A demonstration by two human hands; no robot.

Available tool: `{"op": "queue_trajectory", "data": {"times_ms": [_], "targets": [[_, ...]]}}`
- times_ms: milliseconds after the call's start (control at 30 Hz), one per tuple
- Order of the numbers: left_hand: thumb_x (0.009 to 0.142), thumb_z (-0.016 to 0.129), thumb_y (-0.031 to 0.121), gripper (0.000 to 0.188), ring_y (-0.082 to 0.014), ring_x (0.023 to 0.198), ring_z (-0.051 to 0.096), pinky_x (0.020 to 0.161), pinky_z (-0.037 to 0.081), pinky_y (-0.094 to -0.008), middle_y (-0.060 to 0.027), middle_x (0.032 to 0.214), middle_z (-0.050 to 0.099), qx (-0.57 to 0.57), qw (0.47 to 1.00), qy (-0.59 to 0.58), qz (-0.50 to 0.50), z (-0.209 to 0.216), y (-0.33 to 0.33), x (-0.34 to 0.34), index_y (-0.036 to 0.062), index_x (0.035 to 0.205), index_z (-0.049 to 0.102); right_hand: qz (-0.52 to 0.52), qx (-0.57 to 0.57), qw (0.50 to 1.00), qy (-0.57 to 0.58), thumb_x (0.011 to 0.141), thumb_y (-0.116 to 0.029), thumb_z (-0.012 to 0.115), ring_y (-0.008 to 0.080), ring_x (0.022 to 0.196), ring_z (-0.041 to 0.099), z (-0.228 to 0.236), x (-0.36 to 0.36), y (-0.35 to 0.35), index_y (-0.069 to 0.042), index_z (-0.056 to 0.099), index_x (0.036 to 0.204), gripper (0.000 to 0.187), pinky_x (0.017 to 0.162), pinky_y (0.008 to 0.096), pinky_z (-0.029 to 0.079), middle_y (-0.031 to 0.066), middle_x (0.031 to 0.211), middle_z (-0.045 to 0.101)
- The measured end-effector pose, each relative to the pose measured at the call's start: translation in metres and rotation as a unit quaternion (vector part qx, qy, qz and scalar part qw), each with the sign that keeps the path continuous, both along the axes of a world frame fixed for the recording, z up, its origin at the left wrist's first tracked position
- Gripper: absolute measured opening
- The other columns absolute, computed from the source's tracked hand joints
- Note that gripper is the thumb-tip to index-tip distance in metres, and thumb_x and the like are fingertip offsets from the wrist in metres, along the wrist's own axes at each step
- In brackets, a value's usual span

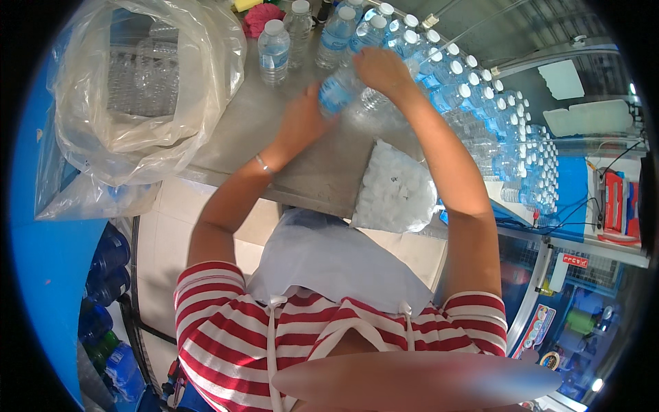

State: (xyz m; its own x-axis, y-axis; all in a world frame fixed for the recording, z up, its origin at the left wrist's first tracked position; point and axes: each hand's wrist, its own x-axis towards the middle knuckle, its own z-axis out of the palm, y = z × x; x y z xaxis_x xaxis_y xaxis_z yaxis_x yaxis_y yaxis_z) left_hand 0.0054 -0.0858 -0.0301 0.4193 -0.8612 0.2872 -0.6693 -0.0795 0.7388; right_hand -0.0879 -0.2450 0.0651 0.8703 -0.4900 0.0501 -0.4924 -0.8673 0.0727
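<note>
A clear plastic water bottle (336,94) with a blue label is tilted over the metal table, smeared a little by motion. My left hand (306,123) is wrapped round its lower part. At the bottle's upper end, my right hand (382,69) is closed with its fingers bent down; the cap is hidden under it. Just beyond my hands stand several capped bottles, among them one labelled bottle (274,56) on the left. A clear bag of white caps (393,189) lies at the table's near edge, below my right forearm.
At the left, a large open clear plastic bag (206,103) holds empty bottles. Dense rows of capped bottles (504,130) stretch along the right. A pink cloth (263,19) lies at the back. The steel table (233,147) ends just in front of me.
</note>
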Motion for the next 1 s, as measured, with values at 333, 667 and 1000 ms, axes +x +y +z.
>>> {"op": "queue_trajectory", "data": {"times_ms": [333, 667, 1000], "targets": [[0.074, 0.076, 0.013, 0.075, -0.0467, 0.108, 0.051, 0.091, 0.045, -0.0486, -0.0305, 0.121, 0.043, -0.079, 0.967, 0.093, 0.223, -0.051, -0.071, -0.008, -0.0064, 0.131, 0.032, -0.027, 0.043, 0.979, -0.196, 0.091, -0.042, 0.057, 0.0350, 0.095, 0.064, 0.018, 0.055, 0.021, -0.004, 0.056, 0.116, 0.046, 0.076, 0.0464, 0.052, 0.0256, 0.098, 0.064], [0.065, 0.085, 0.026, 0.093, -0.0384, 0.115, 0.052, 0.094, 0.045, -0.0466, -0.0245, 0.123, 0.050, -0.086, 0.987, 0.131, -0.037, -0.034, -0.064, -0.065, 0.0032, 0.138, 0.033, -0.162, 0.220, 0.948, 0.163, 0.083, -0.009, 0.059, 0.0384, 0.081, 0.064, -0.037, -0.205, 0.102, -0.007, 0.067, 0.093, 0.013, 0.075, 0.0474, 0.050, 0.0196, 0.083, 0.066], [0.074, 0.079, 0.027, 0.081, -0.0420, 0.109, 0.055, 0.088, 0.048, -0.0469, -0.0260, 0.118, 0.055, -0.081, 0.990, 0.077, -0.081, -0.030, -0.096, -0.067, 0.0051, 0.139, 0.035, -0.221, 0.187, 0.955, -0.065, 0.073, -0.004, 0.074, 0.0307, 0.077, 0.064, -0.065, -0.238, 0.141, -0.005, 0.065, 0.096, 0.025, 0.072, 0.0383, 0.052, 0.0137, 0.085, 0.060]]}}
